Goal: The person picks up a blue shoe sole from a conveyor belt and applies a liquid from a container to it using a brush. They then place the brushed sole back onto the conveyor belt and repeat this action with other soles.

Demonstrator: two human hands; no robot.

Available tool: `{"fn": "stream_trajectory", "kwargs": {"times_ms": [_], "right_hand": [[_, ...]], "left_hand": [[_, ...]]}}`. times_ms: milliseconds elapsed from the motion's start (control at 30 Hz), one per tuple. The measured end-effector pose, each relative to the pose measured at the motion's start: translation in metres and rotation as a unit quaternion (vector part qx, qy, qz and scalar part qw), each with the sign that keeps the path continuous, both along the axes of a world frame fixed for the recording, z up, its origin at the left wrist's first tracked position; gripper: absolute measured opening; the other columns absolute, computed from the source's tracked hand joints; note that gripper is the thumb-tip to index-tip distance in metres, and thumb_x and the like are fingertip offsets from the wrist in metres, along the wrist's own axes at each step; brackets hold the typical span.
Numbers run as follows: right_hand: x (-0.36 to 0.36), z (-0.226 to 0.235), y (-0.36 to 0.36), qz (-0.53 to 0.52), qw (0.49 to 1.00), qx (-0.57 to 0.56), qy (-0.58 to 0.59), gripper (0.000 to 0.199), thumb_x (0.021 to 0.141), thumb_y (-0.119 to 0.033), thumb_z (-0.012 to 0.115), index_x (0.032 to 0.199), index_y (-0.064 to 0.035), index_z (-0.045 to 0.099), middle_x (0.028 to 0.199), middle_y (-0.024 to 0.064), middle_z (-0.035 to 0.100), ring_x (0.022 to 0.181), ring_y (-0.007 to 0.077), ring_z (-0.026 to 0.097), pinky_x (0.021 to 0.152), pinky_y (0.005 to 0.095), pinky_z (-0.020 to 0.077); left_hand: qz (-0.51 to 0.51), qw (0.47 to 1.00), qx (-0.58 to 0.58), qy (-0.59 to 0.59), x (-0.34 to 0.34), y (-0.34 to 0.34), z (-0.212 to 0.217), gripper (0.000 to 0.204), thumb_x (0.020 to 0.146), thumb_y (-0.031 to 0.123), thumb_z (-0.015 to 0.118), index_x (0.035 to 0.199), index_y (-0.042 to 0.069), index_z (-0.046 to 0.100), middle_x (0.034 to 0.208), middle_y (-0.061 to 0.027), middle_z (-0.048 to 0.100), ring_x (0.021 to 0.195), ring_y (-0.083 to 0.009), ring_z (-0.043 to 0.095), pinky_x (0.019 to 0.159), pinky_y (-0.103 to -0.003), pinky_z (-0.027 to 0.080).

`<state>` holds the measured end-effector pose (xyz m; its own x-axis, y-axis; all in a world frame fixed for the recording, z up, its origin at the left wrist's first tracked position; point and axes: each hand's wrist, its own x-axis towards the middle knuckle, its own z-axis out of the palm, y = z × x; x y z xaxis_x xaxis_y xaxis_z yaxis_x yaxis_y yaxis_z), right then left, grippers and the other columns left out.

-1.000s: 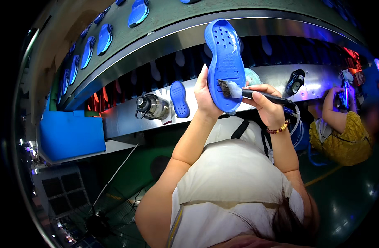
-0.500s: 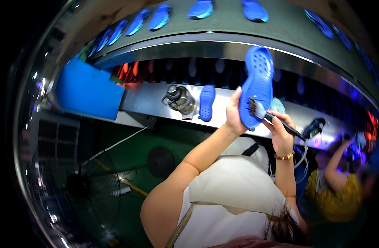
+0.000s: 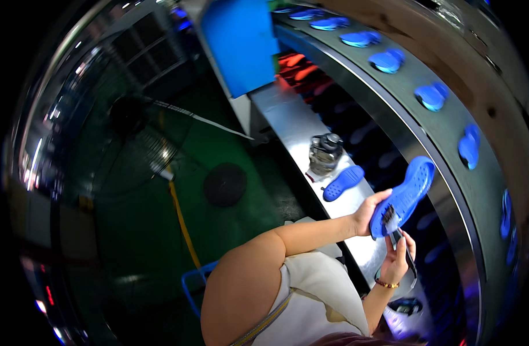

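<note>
Blue perforated shoe sole (image 3: 413,187): clamped in left grip (image 3: 368,216)
Black-handled brush (image 3: 397,234): clamped in right grip (image 3: 398,256)
Silver metal tabletop (image 3: 289,122): black-lidded bottle (image 3: 324,157) beside smaller blue sole (image 3: 343,183)

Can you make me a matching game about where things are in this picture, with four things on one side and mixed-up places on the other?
Things:
1. brush
2. blue sole nearest the brush
3. dark-lidded bottle
4. beaded bracelet

Places:
A. on the shiny metal ledge
B. in the left hand
C. around the right wrist
D. in the right hand

Right pairs: 1-D, 2-B, 3-A, 4-C
</note>
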<state>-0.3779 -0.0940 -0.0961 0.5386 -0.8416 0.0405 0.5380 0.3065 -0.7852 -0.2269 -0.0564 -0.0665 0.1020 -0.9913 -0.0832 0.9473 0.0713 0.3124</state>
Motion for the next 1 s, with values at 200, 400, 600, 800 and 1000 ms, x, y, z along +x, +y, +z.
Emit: {"fn": "stream_trajectory", "kwargs": {"times_ms": [200, 400, 600, 800, 1000], "right_hand": [[0.004, 0.034, 0.009, 0.08, 0.996, -0.03, 0.008, 0.018, 0.084, -0.007, 0.05, 0.1, 0.0026, 0.05, 0.102, 0.0161, 0.055, 0.096, 0.0232, 0.055, 0.086, 0.04, 0.0456], [0.03, 0.042, 0.005, 0.113, 0.991, -0.059, 0.038, 0.019, 0.085, -0.01, 0.051, 0.099, 0.0025, 0.051, 0.099, 0.0158, 0.057, 0.09, 0.0222, 0.059, 0.081, 0.0335, 0.0494], [0.026, 0.083, 0.02, 0.11, 0.988, -0.068, 0.083, 0.022, 0.086, -0.015, 0.051, 0.1, 0.0024, 0.051, 0.099, 0.0145, 0.056, 0.09, 0.021, 0.058, 0.081, 0.0311, 0.0488], [0.018, 0.109, 0.028, 0.088, 0.987, -0.078, 0.106, 0.023, 0.086, -0.016, 0.05, 0.099, 0.0028, 0.051, 0.098, 0.0137, 0.056, 0.09, 0.0198, 0.058, 0.081, 0.0291, 0.0486], [0.002, 0.11, 0.032, 0.047, 0.991, -0.091, 0.084, 0.02, 0.086, -0.011, 0.049, 0.101, 0.0031, 0.05, 0.101, 0.0136, 0.055, 0.093, 0.0194, 0.055, 0.084, 0.0311, 0.0461]], "left_hand": [[0.063, 0.998, 0.0, -0.013, -0.002, 0.03, 0.024, 0.049, 0.086, 0.041, 0.04, 0.115, 0.001, 0.044, 0.098, -0.0113, 0.057, 0.083, -0.0155, 0.058, 0.072, -0.028, 0.05], [0.111, 0.992, 0.05, -0.045, 0.01, 0.048, 0.043, 0.058, 0.079, 0.05, 0.047, 0.113, 0.003, 0.046, 0.095, -0.0109, 0.056, 0.082, -0.0153, 0.055, 0.068, -0.027, 0.049], [0.124, 0.99, 0.06, -0.033, 0.009, 0.058, 0.073, 0.059, 0.078, 0.053, 0.048, 0.109, 0.003, 0.049, 0.092, -0.0101, 0.056, 0.079, -0.0141, 0.054, 0.065, -0.025, 0.047], [0.09, 0.993, 0.057, -0.043, 0.004, 0.062, 0.096, 0.066, 0.077, 0.058, 0.044, 0.114, 0.003, 0.046, 0.095, -0.0109, 0.055, 0.082, -0.0158, 0.054, 0.067, -0.026, 0.047], [0.039, 0.999, 0.018, -0.033, 0.001, 0.048, 0.103, 0.063, 0.081, 0.055, 0.042, 0.114, 0.003, 0.046, 0.097, -0.0106, 0.056, 0.081, -0.0165, 0.055, 0.068, -0.027, 0.048]]}}
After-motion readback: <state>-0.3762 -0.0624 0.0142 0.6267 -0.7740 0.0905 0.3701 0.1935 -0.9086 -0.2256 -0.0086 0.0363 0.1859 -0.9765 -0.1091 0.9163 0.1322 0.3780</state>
